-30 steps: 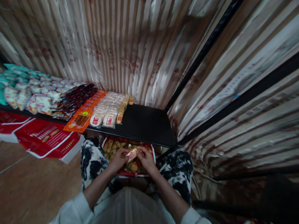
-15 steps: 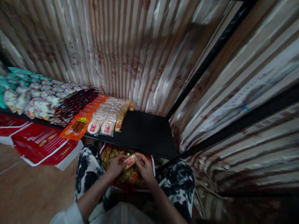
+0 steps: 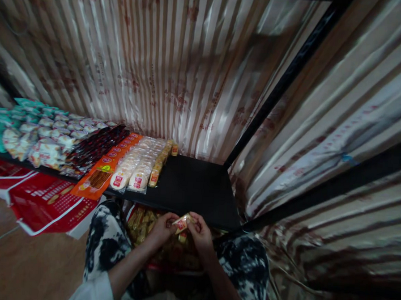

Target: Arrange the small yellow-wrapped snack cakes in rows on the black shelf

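Between my two hands is a small gold-wrapped snack packet [image 3: 182, 223] with a red label. My left hand [image 3: 163, 228] pinches its left end, and my right hand [image 3: 199, 230] grips its right end. Below my hands, between my knees, an open red-edged bag [image 3: 129, 214] is full of similar gold-wrapped packets [image 3: 143, 223]. The bag's near part lies in shadow. Just beyond my hands is a black shelf [image 3: 195, 185], where a row of gold packets [image 3: 159, 165] runs front to back, with one packet [image 3: 174, 149] at its back right.
Left of the gold row lie clear-wrapped round white biscuits [image 3: 138, 178], an orange packet [image 3: 101, 171], dark packets [image 3: 89, 148], and white and teal packets [image 3: 49, 149]. Red printed bags [image 3: 50, 200] sit below the shelf. Black posts [image 3: 277, 91] and striped sheeting [image 3: 157, 76] enclose the shelf.
Both hands have lifted the gold packet slightly away from the bag, toward the shelf's front edge. The camera view has shifted a little, so the shelf sits lower in the picture.
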`<control>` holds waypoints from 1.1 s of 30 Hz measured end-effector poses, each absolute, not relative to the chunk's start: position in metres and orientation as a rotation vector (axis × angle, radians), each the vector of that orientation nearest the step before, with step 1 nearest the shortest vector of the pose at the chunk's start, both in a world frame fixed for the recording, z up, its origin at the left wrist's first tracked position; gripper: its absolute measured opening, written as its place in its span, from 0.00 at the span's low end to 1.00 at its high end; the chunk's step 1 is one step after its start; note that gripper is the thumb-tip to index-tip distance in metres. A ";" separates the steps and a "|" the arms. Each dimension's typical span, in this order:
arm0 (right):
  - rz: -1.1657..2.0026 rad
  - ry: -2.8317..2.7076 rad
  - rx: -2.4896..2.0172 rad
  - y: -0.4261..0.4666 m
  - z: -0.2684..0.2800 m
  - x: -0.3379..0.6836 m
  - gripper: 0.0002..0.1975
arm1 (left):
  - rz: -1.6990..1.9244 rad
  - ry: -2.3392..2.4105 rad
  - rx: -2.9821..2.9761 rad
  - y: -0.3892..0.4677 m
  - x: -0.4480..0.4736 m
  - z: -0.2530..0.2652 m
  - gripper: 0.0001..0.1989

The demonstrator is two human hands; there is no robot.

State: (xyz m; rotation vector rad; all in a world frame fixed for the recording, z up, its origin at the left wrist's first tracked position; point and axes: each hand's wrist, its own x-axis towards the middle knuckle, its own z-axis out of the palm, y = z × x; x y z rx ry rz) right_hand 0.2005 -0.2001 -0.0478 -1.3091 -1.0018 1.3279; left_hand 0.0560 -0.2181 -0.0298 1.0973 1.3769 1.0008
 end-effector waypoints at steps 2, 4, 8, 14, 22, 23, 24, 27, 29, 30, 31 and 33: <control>1.326 -0.989 -1.308 -0.201 -0.044 0.206 0.28 | 0.997 1.357 1.100 -0.217 0.060 -0.028 0.11; 1.334 -0.986 -1.303 -0.200 -0.038 0.210 0.27 | 0.977 1.348 1.103 -0.216 0.064 -0.022 0.11; 1.321 -0.980 -1.287 -0.192 -0.031 0.216 0.26 | 0.967 1.316 1.099 -0.208 0.067 -0.014 0.11; 1.354 -0.963 -1.288 -0.184 -0.039 0.218 0.25 | 0.945 1.284 1.075 -0.193 0.065 -0.021 0.11; 1.385 -0.972 -1.268 -0.167 -0.025 0.199 0.29 | 0.979 1.320 1.077 -0.179 0.050 -0.007 0.12; 1.386 -0.981 -1.267 -0.163 -0.023 0.196 0.29 | 0.988 1.320 1.082 -0.177 0.047 -0.005 0.12; 1.380 -0.989 -1.265 -0.159 -0.021 0.194 0.29 | 1.001 1.316 1.086 -0.175 0.045 -0.003 0.12; 1.336 -1.002 -1.242 -0.148 -0.016 0.187 0.30 | 1.042 1.288 1.071 -0.167 0.040 0.003 0.12; 1.306 -0.986 -1.227 -0.140 -0.015 0.182 0.32 | 1.076 1.266 1.050 -0.161 0.039 0.006 0.12; 1.301 -0.974 -1.220 -0.136 -0.015 0.179 0.32 | 1.098 1.259 1.041 -0.157 0.038 0.007 0.12; 1.303 -0.967 -1.216 -0.132 -0.015 0.177 0.32 | 1.124 1.255 1.033 -0.153 0.039 0.007 0.12; 1.321 -0.975 -1.211 -0.124 -0.016 0.171 0.30 | 1.166 1.261 1.031 -0.143 0.040 0.007 0.11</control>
